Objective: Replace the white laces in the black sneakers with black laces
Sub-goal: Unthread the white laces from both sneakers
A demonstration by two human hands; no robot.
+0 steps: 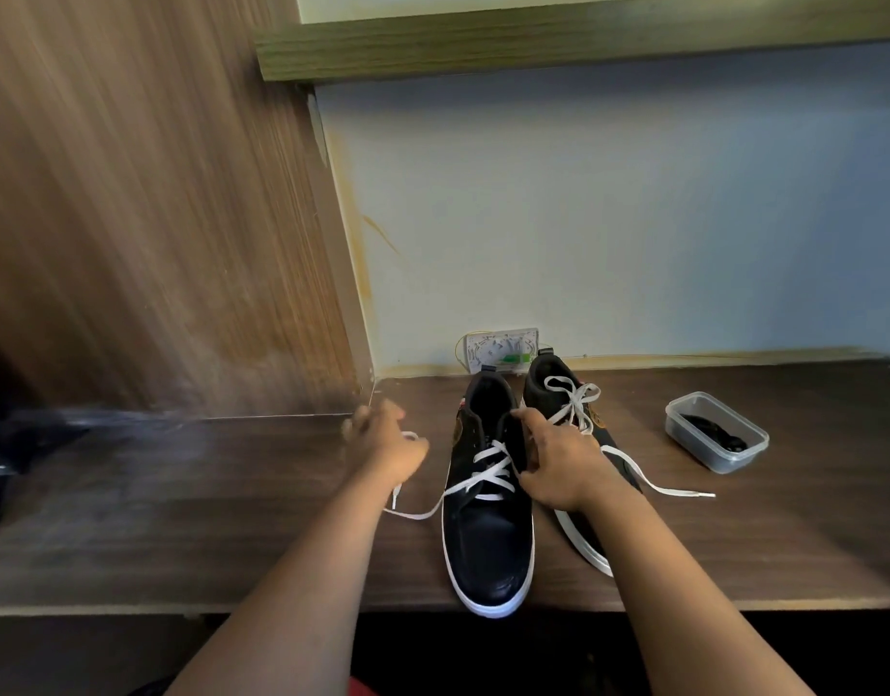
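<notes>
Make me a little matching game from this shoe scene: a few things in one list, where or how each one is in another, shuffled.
Things:
1. left sneaker
2. right sneaker
3. black laces
4. left hand

States:
A. coiled in the clear plastic tub
B. toe at the table's front edge
C. pulling a white lace out sideways
D. partly hidden behind the right hand

Pairs: 1-B, 2-D, 3-A, 4-C

No text reads clearly (the sneaker's (488, 494) side patch is blurred).
</notes>
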